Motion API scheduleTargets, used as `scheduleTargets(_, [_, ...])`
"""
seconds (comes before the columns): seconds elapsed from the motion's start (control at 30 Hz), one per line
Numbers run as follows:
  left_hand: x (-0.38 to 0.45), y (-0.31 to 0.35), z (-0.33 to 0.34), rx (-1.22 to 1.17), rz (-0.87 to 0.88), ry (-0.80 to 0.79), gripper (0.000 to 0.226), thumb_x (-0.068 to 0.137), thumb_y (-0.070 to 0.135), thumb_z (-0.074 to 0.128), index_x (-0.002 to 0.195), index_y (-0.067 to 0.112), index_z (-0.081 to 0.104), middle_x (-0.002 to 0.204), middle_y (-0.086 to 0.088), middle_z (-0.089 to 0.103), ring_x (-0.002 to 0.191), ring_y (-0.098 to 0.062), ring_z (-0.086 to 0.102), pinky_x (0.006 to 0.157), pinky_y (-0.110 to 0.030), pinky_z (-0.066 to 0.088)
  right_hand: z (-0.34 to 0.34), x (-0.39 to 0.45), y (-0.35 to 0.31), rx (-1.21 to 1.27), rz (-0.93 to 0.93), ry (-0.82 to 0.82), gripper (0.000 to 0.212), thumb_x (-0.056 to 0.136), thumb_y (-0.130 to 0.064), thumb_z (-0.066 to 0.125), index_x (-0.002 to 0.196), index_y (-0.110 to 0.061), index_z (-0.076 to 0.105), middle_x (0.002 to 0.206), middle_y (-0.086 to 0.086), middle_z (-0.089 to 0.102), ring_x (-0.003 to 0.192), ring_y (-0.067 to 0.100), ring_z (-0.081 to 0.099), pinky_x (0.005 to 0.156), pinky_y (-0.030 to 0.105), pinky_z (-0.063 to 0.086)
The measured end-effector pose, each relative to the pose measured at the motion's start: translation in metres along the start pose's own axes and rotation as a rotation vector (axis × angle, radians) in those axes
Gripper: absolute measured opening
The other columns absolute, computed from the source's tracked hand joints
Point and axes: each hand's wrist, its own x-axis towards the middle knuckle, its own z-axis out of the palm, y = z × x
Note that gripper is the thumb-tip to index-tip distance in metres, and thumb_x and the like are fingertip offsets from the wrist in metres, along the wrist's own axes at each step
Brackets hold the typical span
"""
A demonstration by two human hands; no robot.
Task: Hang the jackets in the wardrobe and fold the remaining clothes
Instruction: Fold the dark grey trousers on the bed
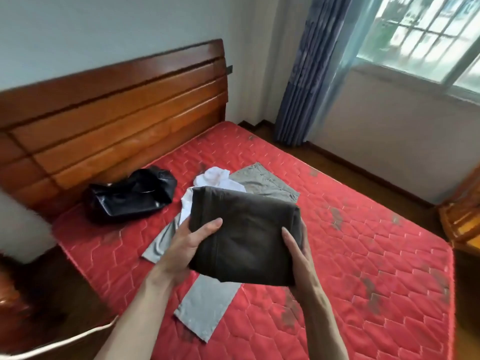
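Note:
A folded dark brown garment (246, 229) is held above the red mattress (350, 268). My left hand (187, 245) grips its left edge, thumb on top. My right hand (298, 258) grips its right edge, thumb on top, fingers underneath and hidden. Below it a grey garment (205, 310) lies spread flat on the mattress. A crumpled white garment (213, 179) and a flat olive-grey garment (265, 180) lie behind. A black shiny jacket (130, 194) lies bunched near the headboard.
The wooden headboard (117, 120) stands along the back left. A blue curtain (306, 74) and a window are at the right. Wooden furniture (462, 214) stands beyond the mattress's right edge. Dark floor lies left of the bed.

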Motion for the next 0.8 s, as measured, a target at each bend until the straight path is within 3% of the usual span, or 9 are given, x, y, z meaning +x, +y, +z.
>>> scheduleTargets(0.17, [-0.043,0.032,-0.054,-0.062,0.058,0.133,0.036,0.095,0.012,0.062,0.129,0.002,0.067,0.130,-0.020,0.069,0.121,-0.036,0.067,0.103,-0.045,0.055,0.077,-0.007,-0.010,0.024,-0.014,-0.086,0.064,0.084,-0.041,0.073,0.144,-0.047,0.052,0.136,-0.031,0.060,0.126,-0.002,0.059,0.097,0.022,0.051])
scheduleTargets(0.33, [-0.084,0.064,-0.137,0.015,0.108,0.325,0.036,0.094,0.019,0.071,0.129,0.010,0.069,0.127,-0.013,0.072,0.120,-0.033,0.068,0.110,-0.054,0.047,0.167,-0.015,-0.017,-0.046,-0.050,-0.231,0.051,0.095,-0.027,0.070,0.140,-0.043,0.055,0.128,-0.026,0.066,0.119,-0.001,0.064,0.099,0.027,0.053])
scheduleTargets(0.53, [-0.147,0.104,-0.240,0.097,0.163,0.568,0.036,0.092,0.032,0.074,0.127,0.026,0.068,0.119,0.004,0.076,0.111,-0.016,0.072,0.106,-0.045,0.052,0.297,-0.036,-0.009,-0.111,-0.020,-0.382,0.044,0.094,-0.031,0.074,0.136,-0.037,0.062,0.130,-0.015,0.069,0.119,0.004,0.065,0.098,0.029,0.052])
scheduleTargets(0.67, [-0.188,0.125,-0.310,0.133,0.184,0.669,0.042,0.089,0.042,0.077,0.128,0.031,0.067,0.120,0.010,0.075,0.113,-0.011,0.071,0.106,-0.043,0.051,0.383,-0.057,0.001,-0.120,0.012,-0.483,0.027,0.097,-0.024,0.070,0.124,-0.027,0.069,0.109,-0.018,0.075,0.104,0.004,0.071,0.080,0.018,0.056])
scheduleTargets(0.8, [-0.217,0.143,-0.370,0.134,0.226,0.751,0.034,0.091,0.036,0.076,0.124,0.028,0.069,0.116,0.009,0.076,0.109,-0.010,0.072,0.103,-0.039,0.053,0.456,-0.074,0.017,-0.098,0.050,-0.555,0.027,0.097,-0.024,0.070,0.124,-0.027,0.069,0.113,-0.006,0.076,0.108,0.012,0.072,0.093,0.032,0.057])
